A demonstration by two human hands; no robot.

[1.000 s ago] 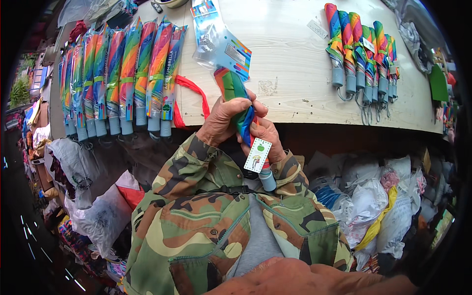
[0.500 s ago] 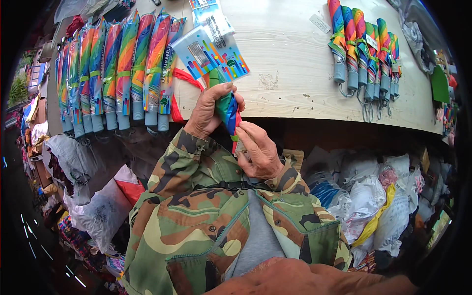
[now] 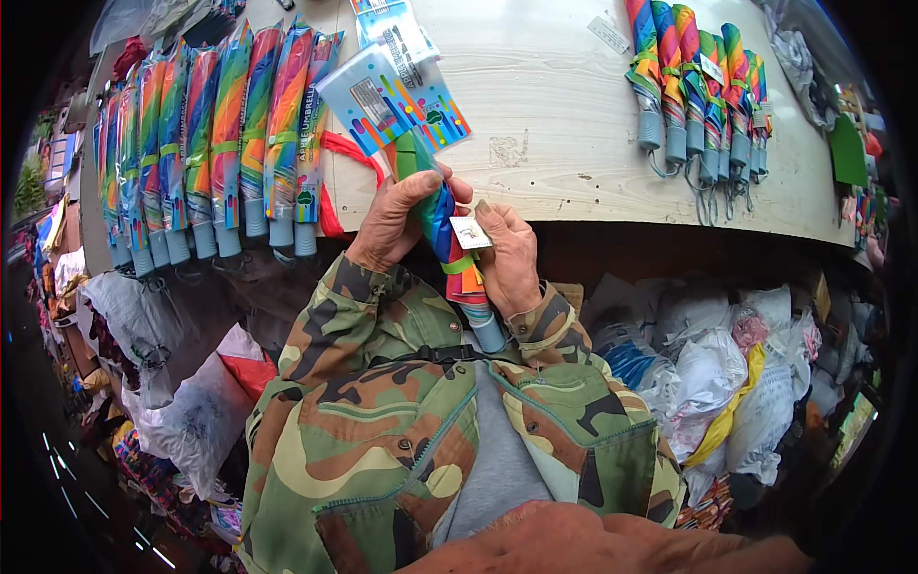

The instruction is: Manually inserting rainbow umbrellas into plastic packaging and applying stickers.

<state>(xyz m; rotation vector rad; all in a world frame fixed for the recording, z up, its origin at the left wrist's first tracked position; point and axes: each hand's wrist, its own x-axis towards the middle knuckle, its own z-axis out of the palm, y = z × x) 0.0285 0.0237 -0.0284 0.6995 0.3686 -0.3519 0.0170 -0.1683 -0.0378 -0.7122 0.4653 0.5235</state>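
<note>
**White tag pinched beside a folded rainbow umbrella**

Through my head view, the right grip pinched the tag between thumb and fingers, just beside the umbrella's right side. The left grip was closed around the upper part of the umbrella, thumb laid along its front and fingers curled behind.

I had the umbrella slanting between the two hands. Its green upper end overlapped the near part of the surface, and its grey-blue handle pointed down in front of the camouflage jacket; I could not tell whether handle and cloth touched. A lime-green band circled the folds below the tag.

Just beyond the left grip lay clear printed sleeves, overlapping one another. I could not tell whether the umbrella's end touched them. A red ribbon lay to their left, next to a close row of sleeved umbrellas, handles toward the wearer.

Well apart on the right, I saw a bunch of bare umbrellas, handles also turned to the wearer and cord loops trailing, with a white label near their upper ends. Below the surface, bulging plastic bags crowded the right side.
</note>
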